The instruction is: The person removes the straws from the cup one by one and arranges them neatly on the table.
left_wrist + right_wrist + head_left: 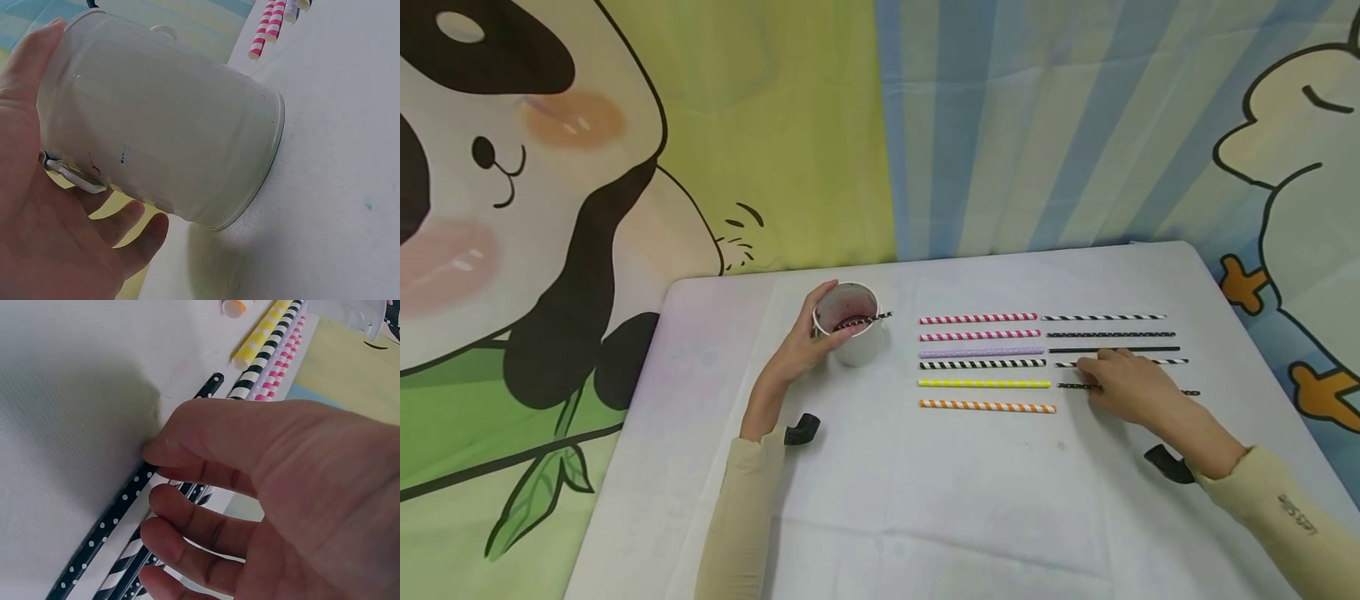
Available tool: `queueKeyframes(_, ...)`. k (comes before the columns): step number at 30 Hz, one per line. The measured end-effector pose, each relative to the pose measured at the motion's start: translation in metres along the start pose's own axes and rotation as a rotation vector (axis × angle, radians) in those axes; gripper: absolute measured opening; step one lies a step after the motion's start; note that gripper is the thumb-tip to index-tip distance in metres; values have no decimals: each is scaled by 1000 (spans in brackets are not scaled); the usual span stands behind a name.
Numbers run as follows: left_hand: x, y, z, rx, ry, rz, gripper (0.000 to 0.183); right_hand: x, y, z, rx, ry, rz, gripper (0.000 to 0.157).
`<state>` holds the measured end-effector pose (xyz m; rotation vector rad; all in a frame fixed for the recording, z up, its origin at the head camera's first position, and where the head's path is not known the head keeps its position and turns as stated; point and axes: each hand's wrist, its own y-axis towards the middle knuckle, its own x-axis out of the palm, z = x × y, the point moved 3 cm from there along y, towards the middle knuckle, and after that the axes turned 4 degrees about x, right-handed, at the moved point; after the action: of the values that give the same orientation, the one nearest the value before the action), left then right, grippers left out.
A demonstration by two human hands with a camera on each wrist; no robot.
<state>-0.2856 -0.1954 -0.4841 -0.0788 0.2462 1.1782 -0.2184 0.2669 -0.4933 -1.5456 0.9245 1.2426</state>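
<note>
My left hand (pixel 797 350) grips a small white pail (pixel 156 119) by its rim and side, thumb on one side and fingers on the other. The pail tilts slightly in the head view, and a dark patterned straw (pixel 885 315) leans inside with its end over the rim. On the right, my right hand (pixel 1131 383) pinches a black paper straw with white dots (pixel 94 540) between thumb and index finger near its middle. That straw lies nearest me in the right-hand column. The other fingers hang loosely above the neighbouring black-and-white striped straw (pixel 119 565).
Left of my right hand runs a column of straws: red-pink striped (pixel 977 318), lilac (pixel 981 352), black-and-white, yellow (pixel 983 384) and orange striped (pixel 987 407). More dark straws, including a plain black one (pixel 1075 350), lie beyond the hand. A cartoon-printed curtain (pixel 812 125) stands behind the white table (pixel 940 492).
</note>
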Motion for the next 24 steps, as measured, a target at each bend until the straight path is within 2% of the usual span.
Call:
queueKeyframes(14, -1, 2, 3, -10, 36, 12, 81, -1, 1, 1, 62, -4, -23, 16)
queueKeyframes(24, 0, 1, 1, -8, 14, 16, 82, 1, 0, 1, 80, 0, -20, 14)
